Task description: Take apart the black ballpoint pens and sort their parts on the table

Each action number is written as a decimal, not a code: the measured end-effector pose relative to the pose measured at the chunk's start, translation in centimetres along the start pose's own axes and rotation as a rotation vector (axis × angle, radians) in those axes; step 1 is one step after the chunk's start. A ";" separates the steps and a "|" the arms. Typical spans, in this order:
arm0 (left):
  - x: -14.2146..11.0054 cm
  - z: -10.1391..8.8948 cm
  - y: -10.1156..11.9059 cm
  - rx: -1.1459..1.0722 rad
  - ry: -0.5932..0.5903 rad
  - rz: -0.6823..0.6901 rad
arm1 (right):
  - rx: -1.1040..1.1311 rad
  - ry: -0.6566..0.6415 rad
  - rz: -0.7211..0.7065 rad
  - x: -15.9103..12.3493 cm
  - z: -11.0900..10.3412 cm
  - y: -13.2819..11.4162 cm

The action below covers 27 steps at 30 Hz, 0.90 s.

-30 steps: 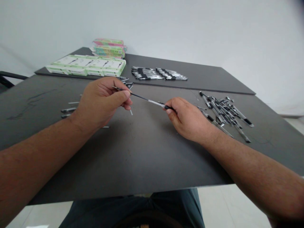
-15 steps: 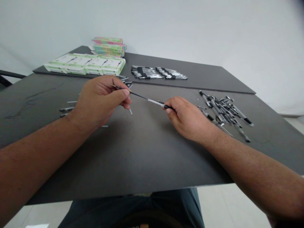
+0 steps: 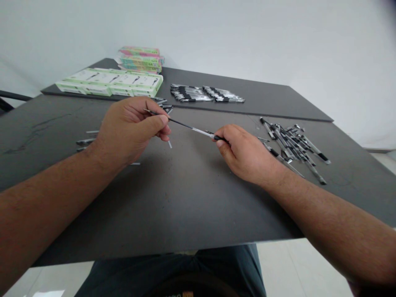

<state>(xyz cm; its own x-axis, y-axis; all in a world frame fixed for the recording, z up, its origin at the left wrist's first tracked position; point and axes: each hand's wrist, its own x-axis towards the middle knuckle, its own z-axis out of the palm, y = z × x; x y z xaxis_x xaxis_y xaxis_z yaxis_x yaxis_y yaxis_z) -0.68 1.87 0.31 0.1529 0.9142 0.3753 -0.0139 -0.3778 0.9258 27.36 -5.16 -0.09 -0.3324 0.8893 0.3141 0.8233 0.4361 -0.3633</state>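
Black-and-silver ballpoint pen [image 3: 193, 128], long axis crosswise between hands, slanting down rightward; left hand [image 3: 130, 130] pinches one end, right hand [image 3: 244, 152] other end, both grips narrow.

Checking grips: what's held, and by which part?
A slim black-and-silver pen, held by both hands: the left hand near one end, the right hand at the other.
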 end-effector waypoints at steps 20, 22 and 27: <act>0.2 -0.1 -0.2 -0.018 -0.024 0.015 | -0.011 -0.011 0.002 0.0 -0.1 -0.1; 0.2 -0.2 -0.3 -0.005 -0.023 0.019 | -0.012 -0.012 0.006 0.0 -0.1 -0.1; 0.0 -0.2 -0.2 0.007 -0.023 0.019 | -0.011 -0.006 0.007 0.0 0.0 0.0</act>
<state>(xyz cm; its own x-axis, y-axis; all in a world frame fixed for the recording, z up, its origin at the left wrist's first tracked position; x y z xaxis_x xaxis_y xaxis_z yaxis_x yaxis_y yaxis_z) -0.83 2.02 0.10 0.1757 0.9031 0.3918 -0.0101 -0.3964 0.9180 27.37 -5.17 -0.06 -0.3294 0.8932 0.3060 0.8307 0.4282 -0.3557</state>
